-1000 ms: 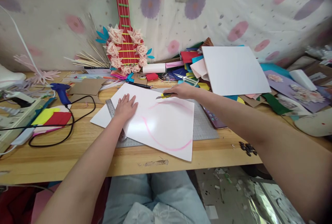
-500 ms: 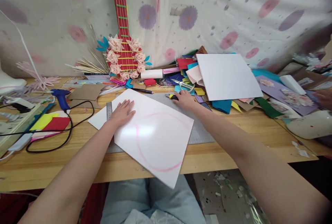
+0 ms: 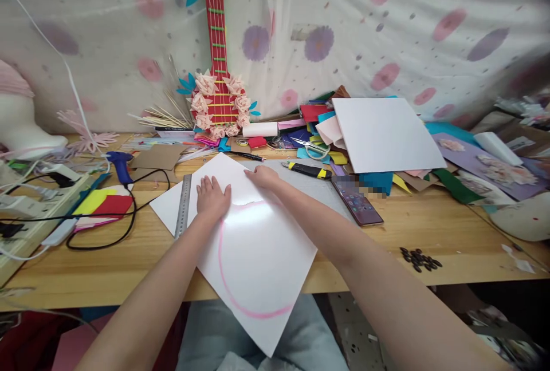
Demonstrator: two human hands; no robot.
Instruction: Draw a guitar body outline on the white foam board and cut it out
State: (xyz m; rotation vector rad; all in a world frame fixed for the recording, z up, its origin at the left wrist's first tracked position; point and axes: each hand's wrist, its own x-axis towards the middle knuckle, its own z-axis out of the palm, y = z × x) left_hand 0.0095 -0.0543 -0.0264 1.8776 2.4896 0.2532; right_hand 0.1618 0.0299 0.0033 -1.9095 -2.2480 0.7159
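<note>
A white sheet (image 3: pixel 253 256) with a pink circle drawn on it lies on the wooden table (image 3: pixel 429 233), its near corner hanging over the table edge. My left hand (image 3: pixel 212 198) lies flat on the sheet, fingers spread. My right hand (image 3: pixel 263 177) rests on the sheet's far edge, fingers curled over it, holding nothing else. A black and yellow utility knife (image 3: pixel 307 169) lies on the grey cutting mat (image 3: pixel 301 188) just right of my right hand. A metal ruler (image 3: pixel 183 204) lies on the sheet left of my left hand.
A phone (image 3: pixel 358 204) lies right of the mat. Behind it are scissors (image 3: pixel 311 146), a pile of coloured felt and a white board (image 3: pixel 384 133). A blue glue gun (image 3: pixel 120 164) with black cable and a power strip sit left. A paper guitar (image 3: pixel 220 93) leans on the curtain.
My right hand has put down the utility knife on the mat and moved left onto the sheet's far edge. The sheet has turned and slid toward me, over the table edge.
</note>
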